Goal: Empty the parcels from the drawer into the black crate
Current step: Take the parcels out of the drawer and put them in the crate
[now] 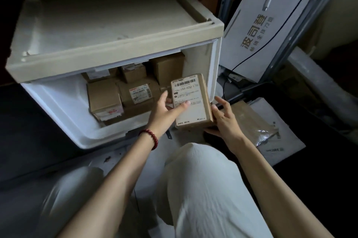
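- Two hands hold one parcel (190, 102). The left hand (166, 109) pinches it with the thumb on the white label. The right hand (224, 119) grips its lower right edge from below.
- That parcel is up in the air between both hands, just in front of the open drawer (58, 121).
- Many other parcels (139, 92) sit in the drawer, past the left hand, packed close together. So the job looks far from done.
- The black crate cannot be made out. It is very dark to the left of the left hand, so the crate may be there or out of view.
- Some fingers of the right hand look lifted off the box. If the left thumb lets go too soon, the parcel could slip and fall on the floor.
- Because it is so dark, the parcel could miss the crate or hit its rim.
- The parcel is close to the drawer's right wall, so a quick swing could bump it.
- Flat packets (251, 121) lie on the floor just right of the right hand. A dropped parcel could land there and get mixed up with them.
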Action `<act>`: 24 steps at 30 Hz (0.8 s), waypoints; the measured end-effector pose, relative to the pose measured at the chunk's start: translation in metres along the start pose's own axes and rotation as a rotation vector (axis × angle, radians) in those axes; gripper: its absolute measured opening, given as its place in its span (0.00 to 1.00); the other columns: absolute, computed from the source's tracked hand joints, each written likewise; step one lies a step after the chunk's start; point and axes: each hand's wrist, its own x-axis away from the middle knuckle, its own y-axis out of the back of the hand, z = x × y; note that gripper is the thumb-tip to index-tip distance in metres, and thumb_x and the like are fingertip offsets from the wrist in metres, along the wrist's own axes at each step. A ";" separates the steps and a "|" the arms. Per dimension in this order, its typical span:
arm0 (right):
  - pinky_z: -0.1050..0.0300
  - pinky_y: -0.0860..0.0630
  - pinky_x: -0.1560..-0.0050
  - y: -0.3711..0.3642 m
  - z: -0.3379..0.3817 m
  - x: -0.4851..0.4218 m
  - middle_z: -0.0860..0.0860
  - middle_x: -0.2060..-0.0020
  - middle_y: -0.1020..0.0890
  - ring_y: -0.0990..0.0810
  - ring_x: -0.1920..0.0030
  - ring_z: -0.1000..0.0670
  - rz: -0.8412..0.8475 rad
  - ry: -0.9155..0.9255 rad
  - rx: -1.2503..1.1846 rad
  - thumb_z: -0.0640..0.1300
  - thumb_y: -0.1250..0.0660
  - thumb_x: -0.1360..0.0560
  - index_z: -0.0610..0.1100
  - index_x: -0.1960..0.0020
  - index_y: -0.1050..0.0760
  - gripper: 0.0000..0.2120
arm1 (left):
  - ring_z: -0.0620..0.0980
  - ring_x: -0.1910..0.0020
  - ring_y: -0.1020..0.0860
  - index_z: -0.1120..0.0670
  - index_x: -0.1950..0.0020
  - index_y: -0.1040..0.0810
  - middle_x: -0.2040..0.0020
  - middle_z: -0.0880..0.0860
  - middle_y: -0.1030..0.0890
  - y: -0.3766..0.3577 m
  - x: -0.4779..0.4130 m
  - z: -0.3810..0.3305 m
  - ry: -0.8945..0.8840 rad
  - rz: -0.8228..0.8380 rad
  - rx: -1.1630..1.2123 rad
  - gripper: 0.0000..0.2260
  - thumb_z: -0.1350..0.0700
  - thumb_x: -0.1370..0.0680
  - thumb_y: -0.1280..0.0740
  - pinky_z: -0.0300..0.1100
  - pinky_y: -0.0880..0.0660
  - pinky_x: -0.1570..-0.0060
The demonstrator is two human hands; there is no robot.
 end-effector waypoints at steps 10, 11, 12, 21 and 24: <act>0.56 0.19 0.58 0.086 0.028 0.029 0.53 0.46 0.17 0.16 0.51 0.54 -0.185 0.053 -0.207 0.60 0.42 0.21 0.52 0.32 0.34 0.21 | 0.53 0.42 0.22 0.43 0.28 0.46 0.33 0.51 0.26 -0.104 -0.030 -0.074 -0.074 0.356 -0.151 0.37 0.44 0.29 0.27 0.53 0.25 0.40; 0.57 0.20 0.60 0.100 0.034 0.032 0.51 0.43 0.18 0.16 0.50 0.53 -0.207 0.069 -0.197 0.60 0.41 0.22 0.52 0.31 0.34 0.23 | 0.51 0.42 0.23 0.44 0.27 0.47 0.32 0.50 0.27 -0.116 -0.034 -0.082 -0.092 0.389 -0.157 0.38 0.45 0.29 0.27 0.51 0.25 0.41; 0.58 0.20 0.60 0.113 0.039 0.035 0.51 0.41 0.19 0.16 0.49 0.53 -0.224 0.084 -0.185 0.60 0.40 0.22 0.52 0.29 0.35 0.24 | 0.48 0.44 0.22 0.44 0.26 0.47 0.33 0.49 0.28 -0.127 -0.037 -0.091 -0.118 0.412 -0.173 0.38 0.45 0.29 0.27 0.46 0.23 0.44; 0.54 0.24 0.51 0.218 0.043 0.070 0.53 0.41 0.20 0.18 0.47 0.55 -0.432 0.081 -0.123 0.59 0.26 0.32 0.54 0.31 0.38 0.35 | 0.41 0.54 0.25 0.48 0.28 0.49 0.41 0.47 0.27 -0.231 -0.037 -0.152 -0.271 0.674 -0.536 0.41 0.44 0.30 0.26 0.31 0.27 0.69; 0.57 0.24 0.54 0.242 0.030 0.080 0.52 0.40 0.21 0.18 0.47 0.56 -0.482 0.030 -0.130 0.60 0.25 0.34 0.52 0.31 0.36 0.36 | 0.46 0.47 0.24 0.45 0.25 0.53 0.37 0.49 0.28 -0.261 -0.032 -0.150 -0.310 0.743 -0.616 0.45 0.44 0.31 0.25 0.37 0.23 0.61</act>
